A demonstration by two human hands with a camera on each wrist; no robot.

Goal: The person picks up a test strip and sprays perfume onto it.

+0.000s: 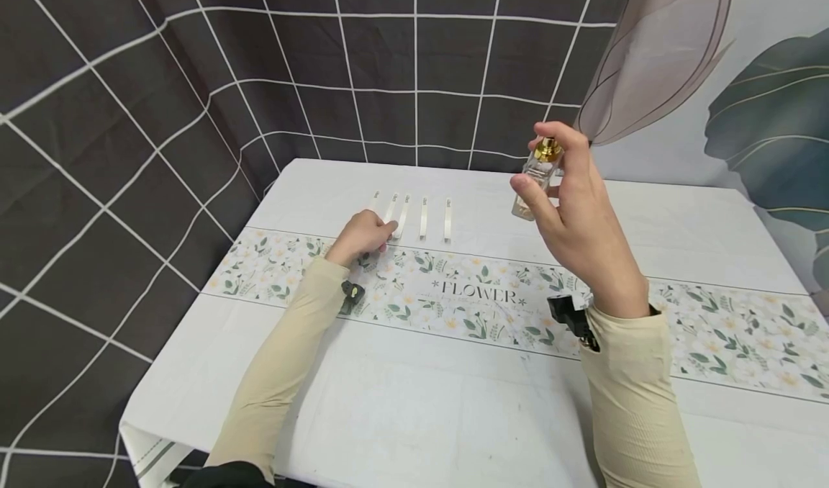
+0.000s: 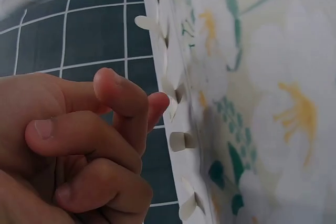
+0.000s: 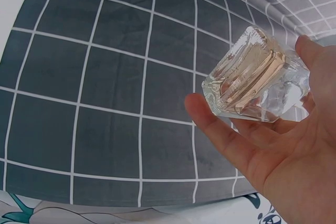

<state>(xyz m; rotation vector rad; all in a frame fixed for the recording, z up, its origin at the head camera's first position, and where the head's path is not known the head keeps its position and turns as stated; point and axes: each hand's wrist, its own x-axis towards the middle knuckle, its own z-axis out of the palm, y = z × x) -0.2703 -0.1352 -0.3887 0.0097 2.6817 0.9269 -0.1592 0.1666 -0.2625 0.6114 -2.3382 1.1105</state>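
"FLOWER" is printed on the floral band (image 1: 479, 292) across the worktop (image 1: 421, 380); marks on the paper strips (image 1: 424, 218) are too small to read. Right of them, the right hand (image 1: 576, 222) grips a raised glass bottle (image 1: 544, 169) in curled fingers. The left hand (image 1: 360, 235) has bent fingers beside the strips' near ends; whether they pinch one, I cannot tell. Only the head view shows the bottle's gold top.

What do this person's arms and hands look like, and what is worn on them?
The left hand and right hand are ungloved. The left sleeve and right sleeve are long and pale yellow. Small black devices are worn at both wrists: left wrist camera, right wrist camera.
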